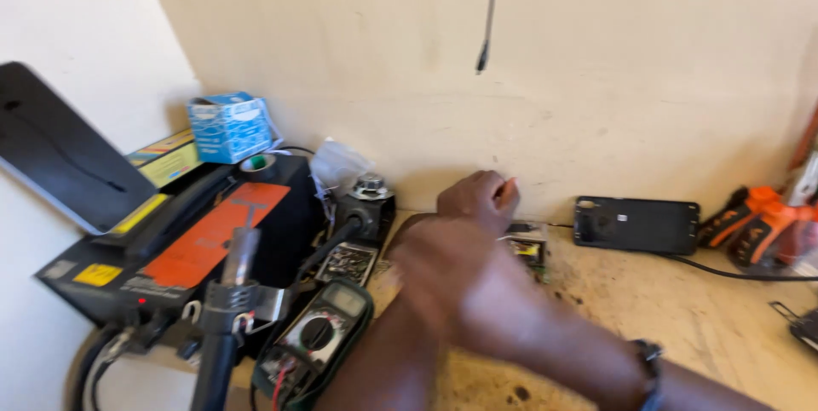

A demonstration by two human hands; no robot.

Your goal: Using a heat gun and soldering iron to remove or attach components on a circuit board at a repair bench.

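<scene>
A small dark box (pixel 526 247) with a yellow patch lay flat on the worn workbench (pixel 682 309), just below the wall, partly hidden behind a hand; its make was too blurred to tell.

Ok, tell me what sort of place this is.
Most likely an electronics or phone repair bench. A multimeter lies at the front, a black hot-air rework station stands on the left with its handpiece, and an opened phone leans against the wall.
</scene>
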